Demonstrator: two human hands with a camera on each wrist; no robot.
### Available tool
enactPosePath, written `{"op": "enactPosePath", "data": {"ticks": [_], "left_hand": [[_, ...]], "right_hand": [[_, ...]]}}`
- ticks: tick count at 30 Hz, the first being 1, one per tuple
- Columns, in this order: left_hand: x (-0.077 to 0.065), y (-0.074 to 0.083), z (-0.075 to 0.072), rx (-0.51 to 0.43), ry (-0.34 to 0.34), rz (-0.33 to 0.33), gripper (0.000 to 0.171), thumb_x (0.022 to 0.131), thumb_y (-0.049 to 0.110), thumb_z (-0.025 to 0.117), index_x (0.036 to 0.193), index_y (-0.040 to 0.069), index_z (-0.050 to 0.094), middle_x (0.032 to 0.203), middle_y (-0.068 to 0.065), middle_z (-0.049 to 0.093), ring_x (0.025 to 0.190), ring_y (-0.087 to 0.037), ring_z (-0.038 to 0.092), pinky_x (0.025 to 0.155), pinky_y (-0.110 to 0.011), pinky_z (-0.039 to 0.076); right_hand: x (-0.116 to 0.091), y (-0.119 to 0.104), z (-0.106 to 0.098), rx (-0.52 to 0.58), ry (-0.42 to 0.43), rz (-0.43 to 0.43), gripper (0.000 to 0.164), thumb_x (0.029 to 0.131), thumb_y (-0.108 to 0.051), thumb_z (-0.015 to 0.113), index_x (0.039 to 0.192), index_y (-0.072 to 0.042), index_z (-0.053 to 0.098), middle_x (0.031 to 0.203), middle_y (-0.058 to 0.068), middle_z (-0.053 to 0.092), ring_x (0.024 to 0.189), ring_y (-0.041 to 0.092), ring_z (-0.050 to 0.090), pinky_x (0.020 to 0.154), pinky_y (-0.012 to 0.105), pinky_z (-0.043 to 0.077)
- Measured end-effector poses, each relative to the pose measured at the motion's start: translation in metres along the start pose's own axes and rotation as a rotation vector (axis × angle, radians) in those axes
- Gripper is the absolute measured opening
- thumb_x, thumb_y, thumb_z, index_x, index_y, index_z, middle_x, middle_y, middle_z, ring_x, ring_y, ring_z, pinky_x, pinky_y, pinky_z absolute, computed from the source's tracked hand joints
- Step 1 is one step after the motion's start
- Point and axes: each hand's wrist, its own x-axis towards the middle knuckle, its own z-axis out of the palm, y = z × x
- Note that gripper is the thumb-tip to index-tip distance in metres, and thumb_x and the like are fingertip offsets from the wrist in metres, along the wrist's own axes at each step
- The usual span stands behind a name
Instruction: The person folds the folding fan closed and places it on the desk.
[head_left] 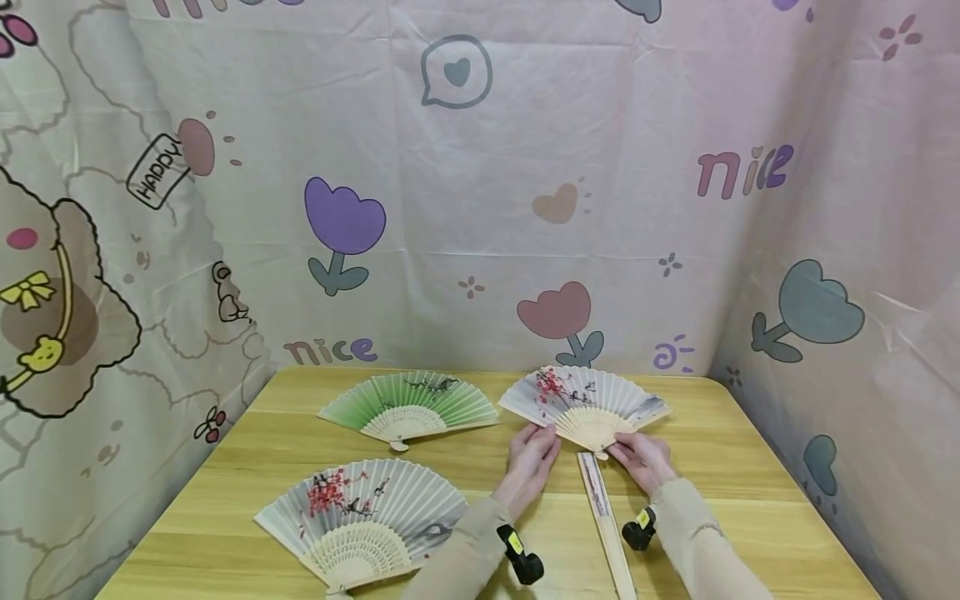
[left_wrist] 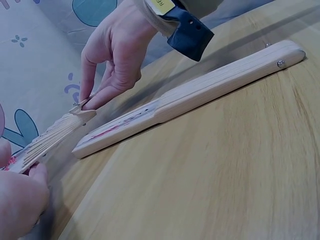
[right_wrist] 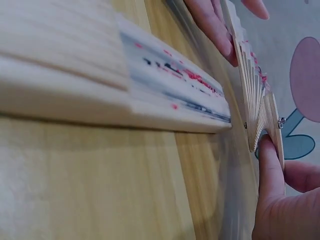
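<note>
Cloth (head_left: 457, 183) printed with flowers and words hangs around the far end and both sides of your one wooden surface (head_left: 247, 467). Nearest you on the left lies a spread fan (head_left: 367, 521), white and grey with red blossom, partly covered by your left sleeve (head_left: 457, 554). Beyond it, one green fan (head_left: 408, 408) lies spread toward the far edge. To its right, your two hands hold another white-grey blossom fan (head_left: 585, 404), spread and tilted. One folded fan (head_left: 607, 521) lies flat between your forearms, its far tip just below the held fan's pivot. That gives you four fans: three spread, one folded. Your left hand (head_left: 531, 462) pinches the held fan's left edge between narrowed fingers; your right hand (head_left: 645, 460) pinches its right-hand outer stick near the pivot. You wear two small black wrist cameras, one left (head_left: 520, 557) and one right (head_left: 640, 530), each with a yellow label.
</note>
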Motion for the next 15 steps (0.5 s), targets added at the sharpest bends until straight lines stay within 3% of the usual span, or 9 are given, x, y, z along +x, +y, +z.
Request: {"op": "enactPosePath", "data": {"ticks": [4, 8, 12, 15], "left_hand": [[-0.003, 0.002, -0.003, -0.019, -0.031, 0.032, 0.046, 0.098, 0.004, 0.060, 0.137, -0.011, 0.043, 0.109, -0.005, 0.061, 0.102, -0.012, 0.060, 0.120, -0.044, 0.048], [-0.006, 0.004, -0.007, -0.028, -0.059, 0.072, 0.038, 0.099, 0.013, 0.063, 0.129, -0.007, 0.051, 0.104, -0.003, 0.065, 0.097, -0.011, 0.062, 0.109, -0.036, 0.057], [-0.005, 0.008, -0.005, -0.033, 0.006, 0.052, 0.042, 0.101, 0.015, 0.060, 0.135, -0.008, 0.049, 0.112, -0.009, 0.069, 0.099, -0.013, 0.066, 0.107, -0.037, 0.059], [-0.005, 0.011, -0.003, -0.027, 0.043, 0.048, 0.039, 0.103, 0.015, 0.058, 0.133, -0.007, 0.050, 0.108, -0.009, 0.070, 0.096, -0.013, 0.067, 0.103, -0.034, 0.061]], "right_hand": [[-0.005, 0.000, 0.004, 0.009, -0.002, 0.000, 0.062, 0.094, 0.014, 0.048, 0.149, 0.020, 0.019, 0.080, 0.006, 0.071, 0.077, 0.009, 0.070, 0.079, 0.020, 0.066], [-0.011, -0.001, 0.008, 0.015, -0.010, 0.002, 0.062, 0.095, 0.013, 0.049, 0.150, 0.018, 0.020, 0.082, 0.008, 0.072, 0.077, 0.009, 0.071, 0.081, 0.020, 0.066], [-0.016, -0.001, 0.011, 0.034, -0.017, -0.004, 0.053, 0.094, 0.014, 0.049, 0.145, 0.016, 0.033, 0.082, 0.007, 0.072, 0.078, 0.011, 0.072, 0.082, 0.020, 0.066], [-0.019, 0.000, 0.013, 0.058, -0.034, -0.012, 0.034, 0.094, 0.015, 0.048, 0.128, 0.013, 0.049, 0.082, 0.007, 0.071, 0.079, 0.012, 0.072, 0.084, 0.021, 0.066]]}}
